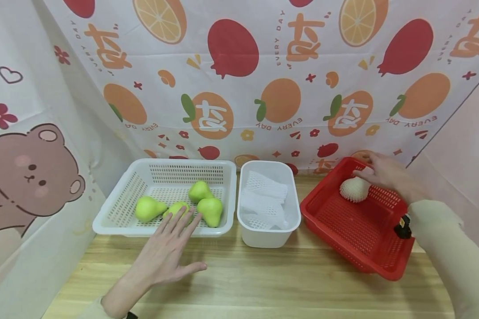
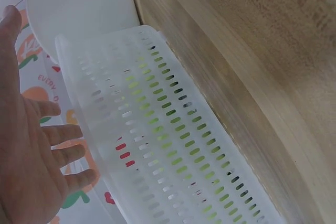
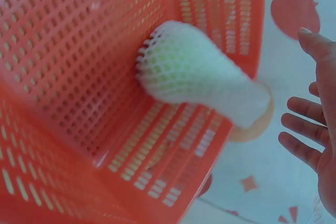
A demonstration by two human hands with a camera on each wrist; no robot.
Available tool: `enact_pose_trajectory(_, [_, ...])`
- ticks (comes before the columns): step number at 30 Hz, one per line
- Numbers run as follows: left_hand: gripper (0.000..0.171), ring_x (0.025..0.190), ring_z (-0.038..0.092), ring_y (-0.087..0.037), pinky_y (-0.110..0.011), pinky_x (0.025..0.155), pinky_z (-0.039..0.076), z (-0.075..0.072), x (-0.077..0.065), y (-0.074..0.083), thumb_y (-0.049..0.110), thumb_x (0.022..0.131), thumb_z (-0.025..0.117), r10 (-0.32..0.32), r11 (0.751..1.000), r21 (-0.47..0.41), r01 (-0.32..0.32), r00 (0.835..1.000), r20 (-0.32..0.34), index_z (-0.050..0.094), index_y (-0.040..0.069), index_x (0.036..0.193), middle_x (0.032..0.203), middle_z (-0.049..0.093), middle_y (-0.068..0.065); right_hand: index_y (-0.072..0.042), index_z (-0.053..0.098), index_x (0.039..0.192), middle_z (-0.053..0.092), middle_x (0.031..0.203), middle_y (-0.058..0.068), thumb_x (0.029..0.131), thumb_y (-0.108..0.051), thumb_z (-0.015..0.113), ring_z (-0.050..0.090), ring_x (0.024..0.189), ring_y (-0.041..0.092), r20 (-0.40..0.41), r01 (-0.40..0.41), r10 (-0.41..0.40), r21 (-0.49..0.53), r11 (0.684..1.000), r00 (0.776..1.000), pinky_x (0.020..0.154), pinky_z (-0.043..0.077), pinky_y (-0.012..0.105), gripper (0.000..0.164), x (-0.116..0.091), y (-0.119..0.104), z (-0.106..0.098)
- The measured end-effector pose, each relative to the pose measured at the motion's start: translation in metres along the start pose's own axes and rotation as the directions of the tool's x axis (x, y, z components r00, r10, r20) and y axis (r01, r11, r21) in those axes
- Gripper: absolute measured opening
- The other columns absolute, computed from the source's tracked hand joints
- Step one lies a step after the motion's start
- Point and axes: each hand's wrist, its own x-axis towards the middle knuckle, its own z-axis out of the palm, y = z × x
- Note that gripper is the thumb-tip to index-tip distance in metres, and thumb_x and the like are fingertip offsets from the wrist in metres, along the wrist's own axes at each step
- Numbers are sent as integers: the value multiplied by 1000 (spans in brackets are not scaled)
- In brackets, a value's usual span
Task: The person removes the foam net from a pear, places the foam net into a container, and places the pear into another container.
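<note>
My left hand point(image 1: 165, 254) reaches over the near rim of a white slotted basket point(image 1: 111, 229), fingers spread and nothing held. Inside that basket lie several green pears point(image 1: 209, 211); my fingers overlap one of them in the head view. On the right, my right hand point(image 1: 389, 175) is at the far corner of a red basket point(image 1: 349, 228), beside a pear in a white foam net point(image 1: 353, 190). The right wrist view shows this netted pear point(image 3: 181, 66) leaning in the corner, its loose net end past the rim, with my right fingers point(image 3: 304, 124) extended and apart from it.
Between the baskets stands a white plastic bin point(image 1: 265, 239) with white foam nets point(image 1: 263, 197) inside. All three containers stand on a wooden table point(image 1: 239, 283). A fruit-print cloth point(image 1: 247, 102) hangs behind, and a bear-print cloth point(image 1: 32, 177) on the left.
</note>
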Motion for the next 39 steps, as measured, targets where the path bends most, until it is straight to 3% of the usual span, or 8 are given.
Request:
enact_pose_trajectory(2, [112,150,46,-42,-57,127,33,0,0,0,85,83,58,-1,1000,2,1,1000,2,41,8,161,163,48,-19,-1,35,160,57,143,37,98,-66,60,60,123,55,10,-17,17,-1,1000,1000,99,53,73,94,-3,7,2])
enact_pose_trajectory(5, [112,150,46,-42,-45,139,8,1,-1,0,89,86,51,3,1000,7,-3,1000,1,38,8,163,164,47,-19,0,35,159,56,142,37,98,-66,60,59,123,56,19,-38,37,20,999,999,98,53,74,93,-6,16,6])
enact_pose_trajectory(8, [112,149,47,-43,-28,135,-14,1,-1,0,90,87,47,9,1000,5,-9,1000,-2,38,7,162,164,47,-20,6,39,153,55,140,37,97,-68,59,58,122,56,33,-63,61,50,997,998,98,52,75,96,-9,23,10])
enact_pose_trajectory(15, [112,148,47,-43,-28,135,-14,2,-1,-1,92,89,37,14,1000,9,-14,1000,-18,42,5,159,163,48,-21,12,31,154,56,136,41,99,-68,57,58,121,58,95,-108,101,74,991,990,101,50,76,101,-13,32,15])
enact_pose_trajectory(22, [114,148,46,-43,-33,138,-6,3,-4,-1,83,79,64,15,1000,5,-15,1000,-26,44,4,158,163,47,-20,12,41,146,64,122,34,99,-67,57,66,108,47,102,-97,92,46,994,991,96,54,71,94,-11,39,23])
enact_pose_trajectory(33, [111,147,47,-43,-28,136,-12,4,-4,-4,91,90,38,21,1000,2,-21,999,-35,40,6,161,162,49,-22,10,47,147,68,122,35,100,-63,59,67,108,49,137,-87,82,31,996,987,95,53,72,88,-10,50,33])
enact_pose_trajectory(36, [113,148,45,-43,-29,136,-12,4,-5,-4,88,84,53,17,1000,2,-17,1000,-26,39,7,162,163,47,-22,13,45,148,66,124,37,100,-61,59,66,110,51,161,-94,90,21,995,983,95,53,73,89,-10,49,33])
enact_pose_trajectory(39, [114,148,45,-44,-28,136,-13,4,-5,-4,87,83,57,14,1000,0,-14,1000,-22,39,7,162,163,47,-22,14,47,146,66,125,38,100,-62,58,66,109,51,177,-100,96,14,995,979,95,54,73,89,-12,48,33])
